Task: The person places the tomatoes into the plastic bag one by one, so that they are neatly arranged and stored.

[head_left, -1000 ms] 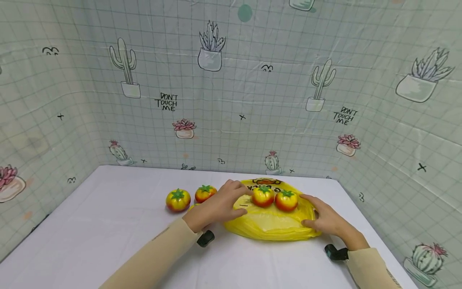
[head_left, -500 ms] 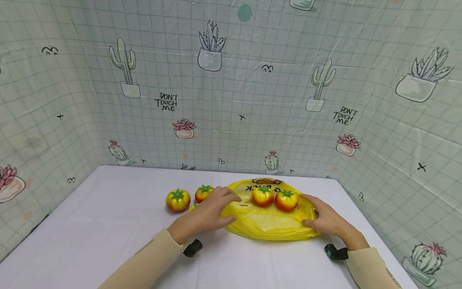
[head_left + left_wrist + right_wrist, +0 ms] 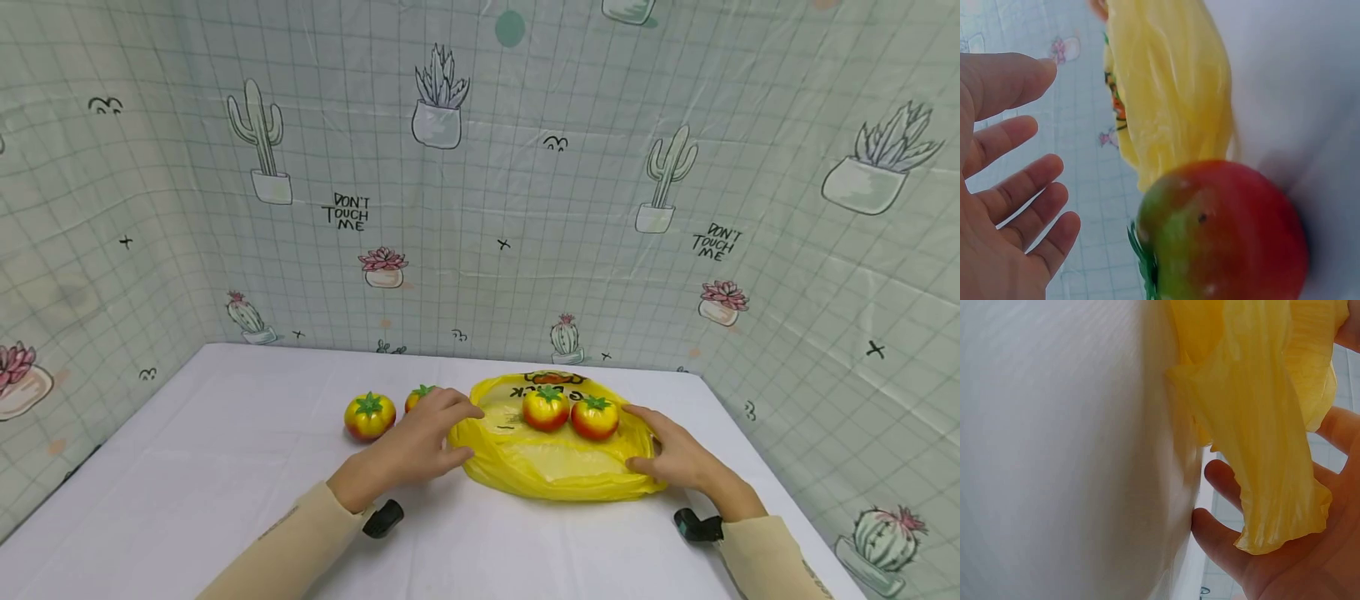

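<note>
A yellow plastic bag (image 3: 517,475) lies mouth-up on the table with printing at its back. Two shiny red-and-yellow tomatoes, one left (image 3: 546,408) and one right (image 3: 596,417), sit in its mouth. At the bag's left edge my left hand (image 3: 420,437) hovers, fingers spread and slightly bent, holding nothing. A tomato (image 3: 1229,231) shows large below it in the left wrist view. My right hand (image 3: 678,450) touches the bag's right rim, fingers and thumb apart. In the right wrist view a yellow flap (image 3: 1272,475) lies before the palm and hides parts of the fingers.
Left of my left hand stands a tomato (image 3: 370,417) on the white tabletop (image 3: 225,467). Another tomato (image 3: 420,397) is partly covered by that hand. A cactus-print cloth (image 3: 480,192) surrounds the back and sides.
My left hand has drawn back left from over the bag to its left edge, and now covers more of the loose tomatoes. The right hand and the two tomatoes on the bag stay put.
</note>
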{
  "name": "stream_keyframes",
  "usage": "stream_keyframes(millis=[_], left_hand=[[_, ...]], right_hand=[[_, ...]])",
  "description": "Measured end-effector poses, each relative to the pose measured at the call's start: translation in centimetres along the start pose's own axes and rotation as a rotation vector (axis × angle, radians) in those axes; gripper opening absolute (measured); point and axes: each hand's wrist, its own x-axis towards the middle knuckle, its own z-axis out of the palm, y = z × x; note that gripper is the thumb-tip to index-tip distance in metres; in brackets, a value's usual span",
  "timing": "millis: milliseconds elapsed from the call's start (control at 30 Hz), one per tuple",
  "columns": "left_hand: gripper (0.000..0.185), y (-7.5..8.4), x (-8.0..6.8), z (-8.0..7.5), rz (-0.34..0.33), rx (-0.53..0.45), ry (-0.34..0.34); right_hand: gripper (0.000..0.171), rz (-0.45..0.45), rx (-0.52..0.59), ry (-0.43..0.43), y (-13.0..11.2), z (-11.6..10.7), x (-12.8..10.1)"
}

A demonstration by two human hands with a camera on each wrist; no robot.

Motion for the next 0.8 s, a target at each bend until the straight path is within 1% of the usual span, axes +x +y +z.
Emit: stream_keyframes(millis=[167, 533, 800], left_hand=[[0.04, -0.8, -0.3, -0.3, 0.011, 0.035, 0.035], [0.038, -2.7, -1.4, -1.6, -0.061, 0.067, 0.087], [0.041, -3.7, -2.1, -2.0, -0.098, 0.046, 0.113]], right_hand=[[0.08, -0.013, -0.005, 0.009, 0.1, 0.1, -0.1], [0.081, -0.008, -0.002, 0.011, 0.3, 0.2, 0.1], [0.081, -0.004, -0.002, 0.005, 0.2, 0.3, 0.0]])
